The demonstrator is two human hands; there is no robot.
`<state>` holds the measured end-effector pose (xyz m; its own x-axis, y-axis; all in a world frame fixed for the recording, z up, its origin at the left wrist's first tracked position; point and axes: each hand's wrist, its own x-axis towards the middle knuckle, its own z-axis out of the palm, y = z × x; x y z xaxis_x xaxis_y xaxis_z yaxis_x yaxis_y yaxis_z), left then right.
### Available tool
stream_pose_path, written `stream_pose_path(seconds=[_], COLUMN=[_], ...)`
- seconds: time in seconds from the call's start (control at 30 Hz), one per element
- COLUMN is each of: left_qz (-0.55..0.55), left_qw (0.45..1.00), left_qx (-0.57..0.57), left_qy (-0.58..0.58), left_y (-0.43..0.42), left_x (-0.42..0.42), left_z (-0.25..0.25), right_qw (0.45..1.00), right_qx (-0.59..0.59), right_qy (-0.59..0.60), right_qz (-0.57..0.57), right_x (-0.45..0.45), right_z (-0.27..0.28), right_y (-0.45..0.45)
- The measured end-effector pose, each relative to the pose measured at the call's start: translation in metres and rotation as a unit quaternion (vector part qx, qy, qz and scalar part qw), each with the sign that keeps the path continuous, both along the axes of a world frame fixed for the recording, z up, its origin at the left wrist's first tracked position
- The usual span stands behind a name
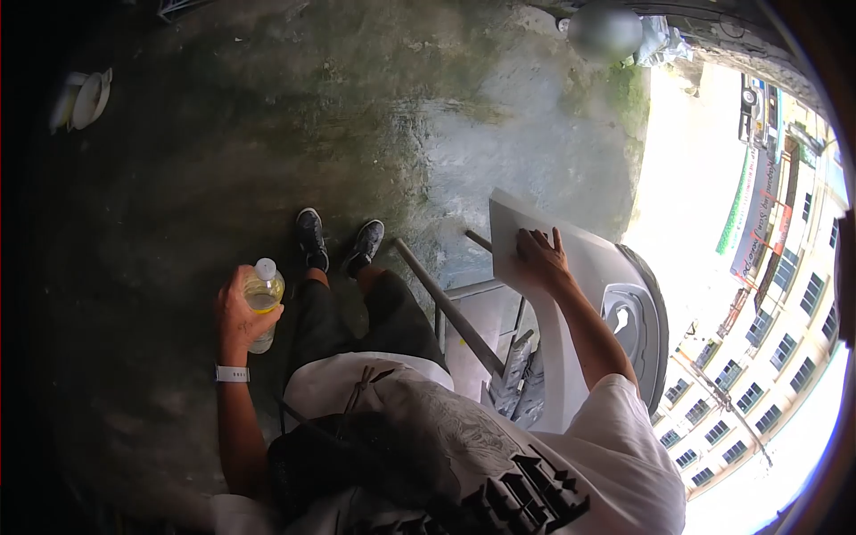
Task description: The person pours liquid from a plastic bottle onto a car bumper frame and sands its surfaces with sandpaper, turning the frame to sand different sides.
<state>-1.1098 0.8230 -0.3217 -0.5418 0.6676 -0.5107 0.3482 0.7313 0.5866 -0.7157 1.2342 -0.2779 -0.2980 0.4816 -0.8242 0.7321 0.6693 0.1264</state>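
Plainly held a bottle (265, 297) in the left hand (236, 308), clamped around its side over the concrete floor (178, 178), well apart from the grey panel (584, 245). Rested the right hand (541, 260) on the panel's face, near the end farthest from the body, with fingers partly spread and closed around nothing visible. Could not tell of anything hidden under the palm. Saw the panel at the right side, apparently borne by a metal stand (446, 303). Judged best to press lightly and evenly, rather than with the fingertips alone, so as not to mark the face or shift the panel. Also judged wise to hold the bottle firmly without squeezing, white cap (266, 264) upward, against spills. Seemed sensible, too, to place both shoes (310, 234) clear of the stand.
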Motion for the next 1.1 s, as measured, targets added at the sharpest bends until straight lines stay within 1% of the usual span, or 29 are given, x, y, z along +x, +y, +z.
stream_pose_path(seconds=[0.03, 0.1, 0.13, 0.2, 0.23, 0.3, 0.33, 0.4, 0.5, 0.53, 0.6, 0.67, 0.73, 0.8, 0.83, 0.9, 0.93, 1.0, 1.03, 1.1], left_qz=[0.0, 0.021, 0.022, 0.098, 0.097, 0.119, 0.116, 0.095, 0.115, 0.113, 0.131, 0.132, 0.13, 0.108, 0.108, 0.115, 0.111, 0.114, 0.113, 0.093], left_qw=[1.0, 0.998, 0.999, 0.993, 0.993, 0.991, 0.991, 0.995, 0.992, 0.993, 0.988, 0.988, 0.988, 0.992, 0.992, 0.991, 0.992, 0.992, 0.992, 0.994], left_qx=[0.001, 0.049, 0.046, 0.053, 0.047, 0.05, 0.044, 0.025, 0.004, 0.007, 0.041, 0.055, 0.066, 0.057, 0.053, 0.056, 0.053, 0.048, 0.053, 0.052], left_qy=[0.002, 0.017, 0.017, -0.043, -0.045, -0.038, -0.043, -0.02, -0.043, -0.04, -0.071, -0.062, -0.055, -0.037, -0.035, -0.03, -0.029, -0.021, -0.021, -0.013], left_y=[-0.006, -0.017, -0.021, -0.028, -0.034, -0.033, -0.03, -0.018, -0.001, 0.002, 0.007, 0.015, 0.021, 0.025, 0.028, 0.035, 0.039, 0.05, 0.052, 0.054], left_x=[0.0, 0.002, 0.004, 0.01, 0.012, 0.016, 0.018, 0.019, 0.024, 0.025, 0.03, 0.036, 0.04, 0.042, 0.044, 0.046, 0.046, 0.046, 0.046, 0.042], left_z=[-0.001, -0.004, -0.006, -0.011, -0.01, -0.009, -0.003, 0.009, 0.021, 0.02, 0.013, 0.011, 0.007, 0.003, 0.003, 0.008, 0.013, 0.022, 0.025, 0.026], right_qw=[1.0, 0.995, 0.995, 0.996, 0.997, 0.996, 0.996, 0.998, 0.997, 0.997, 0.998, 0.998, 0.998, 0.997, 0.997, 0.983, 0.983, 0.993, 0.993, 0.994], right_qx=[0.001, 0.048, 0.046, 0.009, 0.003, -0.008, -0.014, -0.043, -0.039, -0.036, -0.006, -0.01, -0.016, -0.065, -0.069, -0.113, -0.116, -0.066, -0.061, -0.074], right_qy=[0.002, 0.086, 0.086, 0.078, 0.076, 0.019, 0.014, 0.007, -0.006, -0.002, 0.039, 0.034, 0.027, -0.033, -0.031, -0.119, -0.119, -0.076, -0.076, -0.083], right_qz=[0.0, 0.03, 0.032, 0.032, 0.031, 0.087, 0.084, 0.052, 0.066, 0.065, 0.041, 0.054, 0.063, 0.033, 0.033, 0.081, 0.077, 0.068, 0.067, 0.012], right_x=[0.011, 0.032, 0.027, 0.005, 0.003, -0.005, -0.006, -0.022, 0.008, 0.02, 0.036, 0.035, 0.032, 0.015, 0.004, -0.008, -0.004, 0.007, 0.014, 0.03], right_z=[-0.007, -0.037, -0.048, -0.086, -0.106, -0.147, -0.145, -0.125, -0.089, -0.076, -0.06, -0.077, -0.114, -0.166, -0.184, -0.207, -0.207, -0.19, -0.174, -0.132], right_y=[-0.002, 0.0, 0.003, 0.009, 0.01, 0.026, 0.025, 0.032, 0.042, 0.043, 0.045, 0.049, 0.054, 0.069, 0.076, 0.083, 0.079, 0.079, 0.084, 0.094])
